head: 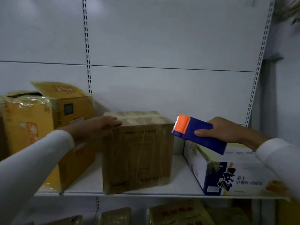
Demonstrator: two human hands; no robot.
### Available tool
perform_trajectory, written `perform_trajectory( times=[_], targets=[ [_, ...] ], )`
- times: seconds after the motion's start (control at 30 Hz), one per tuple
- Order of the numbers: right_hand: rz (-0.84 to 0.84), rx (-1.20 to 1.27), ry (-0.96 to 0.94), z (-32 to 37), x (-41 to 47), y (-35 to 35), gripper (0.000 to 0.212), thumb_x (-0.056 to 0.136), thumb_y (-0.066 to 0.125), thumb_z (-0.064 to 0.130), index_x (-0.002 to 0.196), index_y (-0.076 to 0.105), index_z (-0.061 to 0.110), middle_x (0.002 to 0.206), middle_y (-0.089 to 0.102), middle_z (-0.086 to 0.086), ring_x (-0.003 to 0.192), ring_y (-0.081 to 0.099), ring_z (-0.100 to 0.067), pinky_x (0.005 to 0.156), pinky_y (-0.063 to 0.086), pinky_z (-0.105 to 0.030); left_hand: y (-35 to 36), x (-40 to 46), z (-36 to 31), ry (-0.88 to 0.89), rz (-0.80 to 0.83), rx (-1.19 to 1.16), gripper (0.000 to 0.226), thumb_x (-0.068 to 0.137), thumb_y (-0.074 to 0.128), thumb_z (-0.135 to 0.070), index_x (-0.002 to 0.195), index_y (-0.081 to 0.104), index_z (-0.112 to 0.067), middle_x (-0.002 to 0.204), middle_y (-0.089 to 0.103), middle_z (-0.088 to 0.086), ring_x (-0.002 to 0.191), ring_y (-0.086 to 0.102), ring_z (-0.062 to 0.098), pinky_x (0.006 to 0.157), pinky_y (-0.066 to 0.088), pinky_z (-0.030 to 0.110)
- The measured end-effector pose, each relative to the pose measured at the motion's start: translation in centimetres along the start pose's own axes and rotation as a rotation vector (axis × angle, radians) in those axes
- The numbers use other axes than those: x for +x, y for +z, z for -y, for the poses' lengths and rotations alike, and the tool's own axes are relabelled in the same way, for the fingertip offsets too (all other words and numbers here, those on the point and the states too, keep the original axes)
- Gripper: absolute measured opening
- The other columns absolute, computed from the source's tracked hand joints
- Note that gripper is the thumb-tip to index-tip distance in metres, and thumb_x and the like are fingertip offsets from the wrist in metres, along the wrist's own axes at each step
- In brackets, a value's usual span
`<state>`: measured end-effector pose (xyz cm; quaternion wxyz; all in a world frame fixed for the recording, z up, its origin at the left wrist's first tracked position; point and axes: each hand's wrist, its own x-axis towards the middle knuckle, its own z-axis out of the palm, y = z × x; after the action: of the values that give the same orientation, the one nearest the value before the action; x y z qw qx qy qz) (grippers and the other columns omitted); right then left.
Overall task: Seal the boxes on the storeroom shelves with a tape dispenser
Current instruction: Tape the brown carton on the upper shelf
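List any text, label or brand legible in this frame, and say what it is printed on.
"SH": the end of a cut-off word on the white and blue box.
Chinese print beside its top-hat figure: too blurred to read.
Red print on the yellow box: blurred.
Brown box: faint, unreadable.

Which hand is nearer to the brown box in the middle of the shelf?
Left. The left hand rests on the brown box's top left edge; the right hand holds the tape dispenser off its right side, apart.

Left hand [103, 125] is lying flat, fingers extended, arm reaching forward in a white sleeve. Right hand [222, 130] is gripping with curled fingers, thumb underneath.
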<state>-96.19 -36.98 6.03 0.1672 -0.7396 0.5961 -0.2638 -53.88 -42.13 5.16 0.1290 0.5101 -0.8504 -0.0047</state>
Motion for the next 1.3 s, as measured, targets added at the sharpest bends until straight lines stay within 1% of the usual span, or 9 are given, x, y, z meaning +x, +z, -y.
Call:
perform_trajectory(
  times=[0.13, 0.23, 0.4, 0.6, 0.73, 0.87, 1.07, 1.2, 1.3],
  targets=[
    [0.042, 0.044, -0.051, 0.5, -0.2, 0.6, 0.049, 0.071, 0.068, 0.063, 0.069, 0.066, 0.013, 0.061, 0.067, -0.002, 0.050, 0.059, -0.011, 0.050, 0.039, -0.019, 0.8, -0.1, 0.5, -0.236, -0.279, 0.334, 0.044, 0.095, 0.045, -0.015, 0.138, 0.046, -0.025, 0.140, 0.050, 0.005, 0.124, 0.050, 0.025, 0.099, 0.047, 0.041],
    [0.047, 0.073, -0.075, 0.9, -0.2, 1.3, 0.043, 0.070, 0.069, 0.064, 0.064, 0.068, 0.021, 0.061, 0.068, 0.000, 0.050, 0.061, -0.009, 0.047, 0.039, -0.014, 3.0, 0.7, -2.6, -0.015, -0.498, 0.188, 0.045, 0.096, 0.048, -0.032, 0.138, 0.047, -0.018, 0.141, 0.050, 0.007, 0.127, 0.047, 0.028, 0.103, 0.039, 0.039],
    [0.059, 0.072, -0.075, 0.9, -0.3, 1.8, 0.048, 0.070, 0.069, 0.065, 0.070, 0.066, 0.017, 0.064, 0.070, -0.001, 0.053, 0.063, -0.010, 0.050, 0.042, -0.017, 6.6, 2.3, -9.6, 0.135, -0.525, 0.019, 0.069, 0.084, 0.032, -0.077, 0.121, 0.060, -0.026, 0.123, 0.061, -0.005, 0.117, 0.052, 0.016, 0.108, 0.031, 0.040],
    [0.070, 0.104, -0.085, 0.9, -0.7, 1.8, 0.048, 0.072, 0.072, 0.062, 0.074, 0.067, 0.014, 0.066, 0.071, -0.002, 0.055, 0.064, -0.011, 0.052, 0.044, -0.019, 5.1, 1.9, -7.0, 0.210, -0.504, -0.195, 0.029, 0.084, 0.069, -0.035, 0.107, 0.064, -0.019, 0.104, 0.064, -0.006, 0.094, 0.059, 0.013, 0.103, 0.039, 0.045],
    [0.118, 0.134, -0.107, 1.7, -0.9, 2.5, 0.043, 0.065, 0.072, 0.068, 0.066, 0.069, 0.025, 0.067, 0.072, -0.001, 0.056, 0.065, -0.011, 0.054, 0.045, -0.020, 2.7, -1.0, -3.9, 0.247, -0.355, -0.267, 0.031, 0.087, 0.068, -0.019, 0.118, 0.062, -0.018, 0.117, 0.061, -0.005, 0.104, 0.052, 0.002, 0.085, 0.038, 0.001],
    [0.183, 0.153, -0.129, 2.9, -1.3, 3.5, 0.040, 0.060, 0.069, 0.072, 0.065, 0.072, 0.033, 0.067, 0.072, 0.001, 0.056, 0.065, -0.008, 0.054, 0.044, -0.018, 2.2, -3.0, -2.6, 0.208, -0.318, -0.305, 0.042, 0.089, 0.062, -0.007, 0.129, 0.057, -0.018, 0.126, 0.054, -0.011, 0.116, 0.050, 0.005, 0.096, 0.038, 0.017],
    [0.221, 0.184, -0.165, 4.1, -2.0, 4.4, 0.020, 0.073, 0.069, 0.056, 0.061, 0.070, 0.040, 0.063, 0.070, 0.009, 0.054, 0.064, -0.001, 0.051, 0.042, -0.010, 4.7, -2.4, -3.1, 0.164, -0.518, -0.464, 0.031, 0.085, 0.070, -0.020, 0.114, 0.065, -0.014, 0.120, 0.060, -0.005, 0.109, 0.057, 0.007, 0.096, 0.048, 0.023],
    [0.214, 0.161, -0.173, 3.9, -2.5, 4.8, 0.047, 0.066, 0.070, 0.066, 0.081, 0.070, 0.022, 0.075, 0.075, 0.002, 0.064, 0.070, -0.010, 0.059, 0.048, -0.018, 5.2, -1.0, -2.2, 0.195, -0.502, -0.431, 0.022, 0.091, 0.061, -0.022, 0.112, 0.059, -0.030, 0.131, 0.047, -0.016, 0.108, 0.053, 0.002, 0.087, 0.047, 0.009],
    [0.225, 0.129, -0.176, 4.2, -2.9, 5.2, 0.052, 0.066, 0.069, 0.066, 0.086, 0.068, 0.018, 0.077, 0.075, 0.003, 0.066, 0.071, -0.009, 0.059, 0.048, -0.017, 5.3, -0.4, -1.4, 0.160, -0.450, -0.371, 0.021, 0.095, 0.054, -0.026, 0.112, 0.055, -0.038, 0.136, 0.038, -0.021, 0.110, 0.051, 0.007, 0.090, 0.046, 0.016]
  ],
)
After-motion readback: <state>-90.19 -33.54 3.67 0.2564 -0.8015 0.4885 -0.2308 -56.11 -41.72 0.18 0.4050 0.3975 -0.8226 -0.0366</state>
